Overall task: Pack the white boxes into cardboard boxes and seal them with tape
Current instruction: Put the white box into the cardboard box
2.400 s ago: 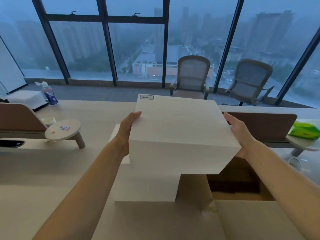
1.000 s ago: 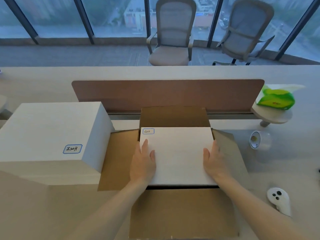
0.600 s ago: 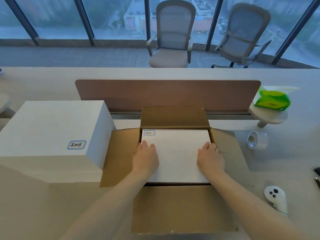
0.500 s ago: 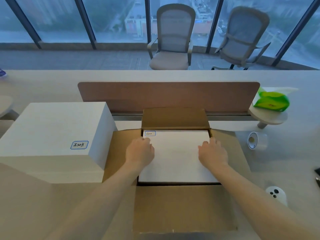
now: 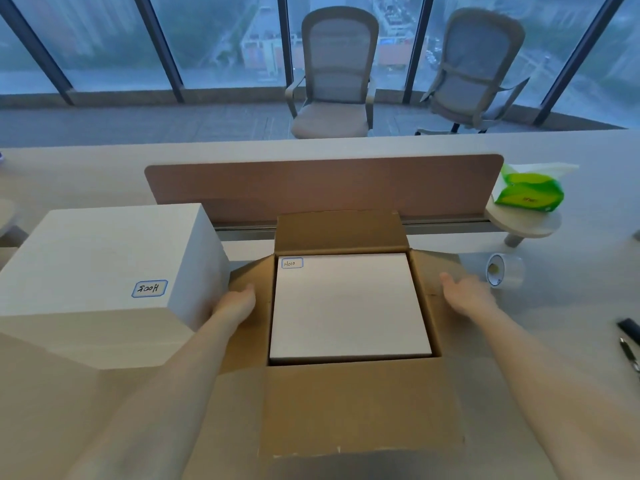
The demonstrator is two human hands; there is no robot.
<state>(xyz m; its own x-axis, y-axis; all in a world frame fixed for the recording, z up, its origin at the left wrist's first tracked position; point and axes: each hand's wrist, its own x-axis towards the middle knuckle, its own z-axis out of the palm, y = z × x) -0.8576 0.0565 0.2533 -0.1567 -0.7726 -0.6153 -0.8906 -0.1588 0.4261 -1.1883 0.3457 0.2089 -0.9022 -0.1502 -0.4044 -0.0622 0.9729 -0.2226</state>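
Observation:
An open cardboard box (image 5: 356, 407) stands on the desk in front of me, its four flaps spread out. A white box (image 5: 346, 306) with a small blue-edged label lies flat inside it, filling the opening. My left hand (image 5: 239, 301) rests over the left flap, fingers relaxed and empty. My right hand (image 5: 464, 294) hovers over the right flap, fingers spread, holding nothing. A second, larger white box (image 5: 100, 275) with a label stands on the desk to the left. A roll of clear tape (image 5: 504, 270) lies on the desk to the right of the carton.
A brown desk divider (image 5: 322, 185) runs behind the carton. A green tissue pack (image 5: 526, 192) sits on a small round shelf at the right. Pens (image 5: 628, 341) lie at the right edge. Two office chairs (image 5: 334, 74) stand by the windows.
The white box went from my hands into the carton and was pressed down. Both hands have now left its top and moved outward over the side flaps.

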